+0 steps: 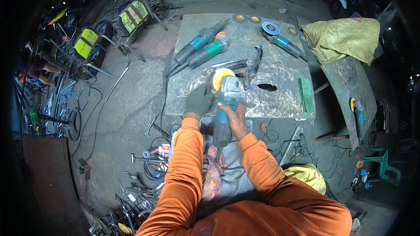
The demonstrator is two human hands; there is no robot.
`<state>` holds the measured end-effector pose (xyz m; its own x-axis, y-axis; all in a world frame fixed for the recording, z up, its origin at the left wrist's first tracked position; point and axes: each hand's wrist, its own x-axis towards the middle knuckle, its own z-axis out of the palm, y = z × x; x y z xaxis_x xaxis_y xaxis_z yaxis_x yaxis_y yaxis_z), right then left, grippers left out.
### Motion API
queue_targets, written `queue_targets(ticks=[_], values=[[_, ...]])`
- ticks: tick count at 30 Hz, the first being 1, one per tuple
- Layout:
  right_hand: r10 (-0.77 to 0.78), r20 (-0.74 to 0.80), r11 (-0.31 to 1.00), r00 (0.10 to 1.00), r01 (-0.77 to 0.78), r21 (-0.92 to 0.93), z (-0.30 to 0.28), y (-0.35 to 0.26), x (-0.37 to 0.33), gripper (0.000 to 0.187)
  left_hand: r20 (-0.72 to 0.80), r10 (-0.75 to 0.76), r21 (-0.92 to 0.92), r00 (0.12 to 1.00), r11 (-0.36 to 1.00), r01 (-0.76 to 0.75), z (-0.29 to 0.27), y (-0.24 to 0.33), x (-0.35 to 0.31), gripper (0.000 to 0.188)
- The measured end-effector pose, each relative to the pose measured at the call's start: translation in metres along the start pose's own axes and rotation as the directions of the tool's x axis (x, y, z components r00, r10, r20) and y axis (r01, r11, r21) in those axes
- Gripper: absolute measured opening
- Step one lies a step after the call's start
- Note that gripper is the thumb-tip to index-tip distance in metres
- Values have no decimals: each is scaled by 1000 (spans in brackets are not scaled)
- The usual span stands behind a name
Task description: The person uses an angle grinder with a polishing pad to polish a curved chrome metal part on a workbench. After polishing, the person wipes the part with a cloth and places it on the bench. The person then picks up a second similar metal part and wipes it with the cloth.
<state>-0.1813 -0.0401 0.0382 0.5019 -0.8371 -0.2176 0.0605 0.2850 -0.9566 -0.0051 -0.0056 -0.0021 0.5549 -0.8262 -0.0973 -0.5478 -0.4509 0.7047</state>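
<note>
My right hand point(236, 120), bare, wraps round the body of a blue-and-black angle grinder point(228, 91). A yellow disc point(222, 78) sits at the grinder's far end, over the near part of the metal-topped table. My left hand point(197, 101), in a dark grey glove, is closed against the grinder's left side just below the disc; its fingertips are partly hidden. Just beyond the disc lie dark metal pieces, among them a curved bar point(257, 61). The grinder's cord runs down past a patterned cloth point(213, 175) by my lap.
On the table point(280, 100) lie a blue grinder point(199, 43), a green grinder point(210, 51), another with a blue disc point(280, 41), loose discs point(239, 18) and a green plate point(306, 95). A yellow sack point(341, 37) stands right. Tools and cords crowd the floor at left.
</note>
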Motion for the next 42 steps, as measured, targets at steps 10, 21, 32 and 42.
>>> queue_targets(ticks=[10, 21, 32, 42], values=[[-41, 88, 997, 995, 46, -58, 2, 1, 1, 46, -8, 15, -54, 1000, 998, -15, 8, -9, 4, 30], [-47, 63, 997, 997, 51, -64, 1, 5, 4, 45, 13, -16, -45, 1000, 999, 17, 12, -15, 7, 42], [-48, 76, 996, 996, 54, -73, 2, 4, 3, 46, -11, -3, -52, 1000, 999, 2, 7, -7, 3, 32], [-41, 41, 998, 998, 43, -46, 2, 2, 2, 47, -6, -2, -72, 1000, 997, 2, 12, -15, 6, 34]])
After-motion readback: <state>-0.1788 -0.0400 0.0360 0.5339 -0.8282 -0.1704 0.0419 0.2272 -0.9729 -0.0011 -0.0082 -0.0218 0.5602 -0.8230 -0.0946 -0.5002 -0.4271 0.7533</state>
